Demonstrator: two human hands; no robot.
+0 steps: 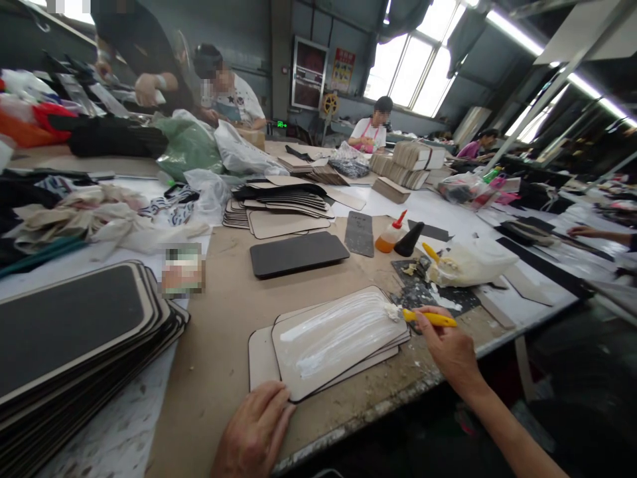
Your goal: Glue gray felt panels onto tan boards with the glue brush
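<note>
My right hand [444, 342] is closed round a yellow-handled glue brush [428, 318]. The brush's white bristles rest on the far right corner of the top cardboard panel [334, 340], which is streaked with white glue. That panel lies on a small stack of like panels at the table's near edge. My left hand [255, 428] lies flat with fingers apart, pressing on the stack's near left corner.
A dark panel [297, 253] lies farther back. An orange glue bottle [391, 235], a black cone [409, 240] and a bag of white glue [468, 263] stand to the right. A big stack of black panels [74, 338] fills the near left. Other people work farther along the table.
</note>
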